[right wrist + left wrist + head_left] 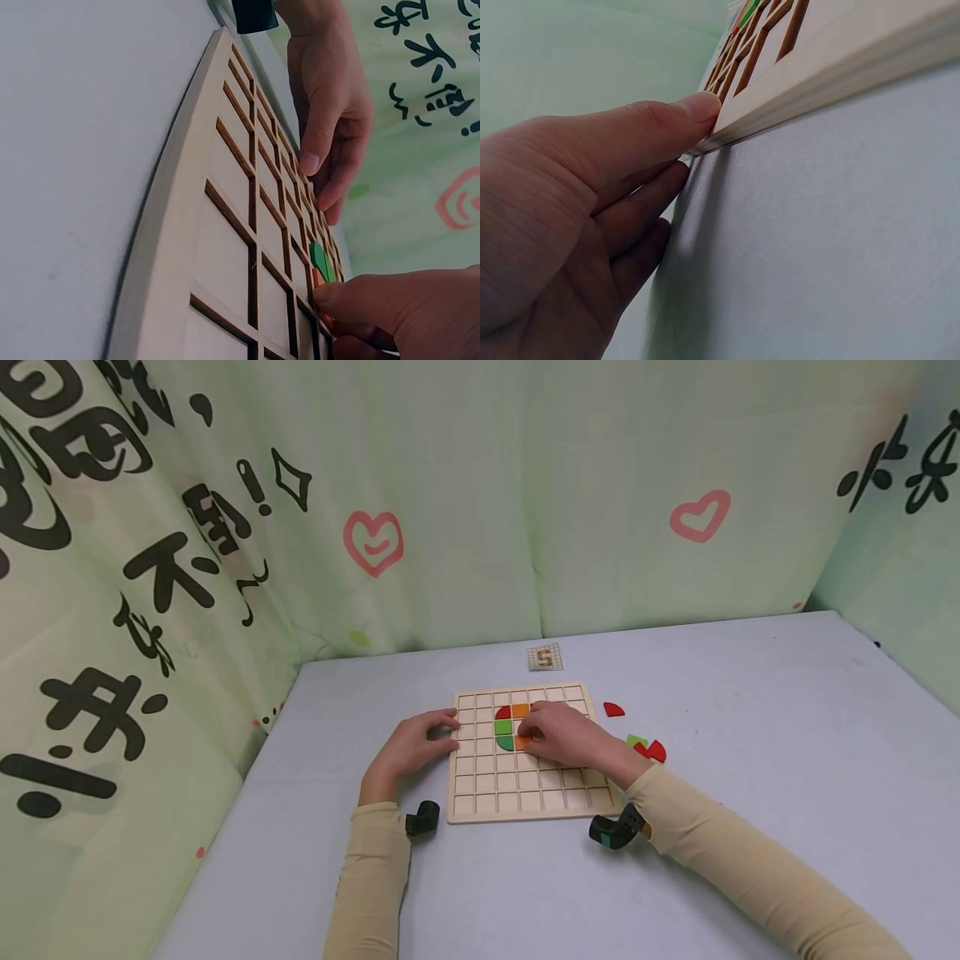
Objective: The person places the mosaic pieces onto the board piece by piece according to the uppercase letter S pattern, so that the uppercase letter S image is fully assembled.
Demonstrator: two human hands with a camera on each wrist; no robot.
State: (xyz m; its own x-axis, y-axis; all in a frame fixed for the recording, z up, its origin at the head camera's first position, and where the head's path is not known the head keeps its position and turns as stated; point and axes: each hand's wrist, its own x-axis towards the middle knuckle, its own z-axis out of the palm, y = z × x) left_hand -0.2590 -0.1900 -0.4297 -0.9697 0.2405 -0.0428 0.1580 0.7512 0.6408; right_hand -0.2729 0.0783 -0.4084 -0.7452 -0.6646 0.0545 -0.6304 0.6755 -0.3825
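Observation:
A light wooden grid board (486, 808) lies on the table. My left hand (408, 745) touches its left edge; in the left wrist view the thumb (699, 107) rests on the frame and the other visible fingers lie beside it. Over the middle of the board, my right hand (562, 731) pinches an orange piece (521, 743) at a grid cell, its fingertips partly covering it. Beside that piece, in the board, are a dark green rounded piece (505, 742), a bright green square (503, 727), a red rounded piece (503, 712) and another orange piece (519, 710).
Right of the board lie a red quarter-round piece (613, 710), more red pieces (657, 751) and a light green one (636, 740), partly behind the right forearm. A small patterned card (544, 657) lies beyond the board. Printed curtains (465, 527) border the table.

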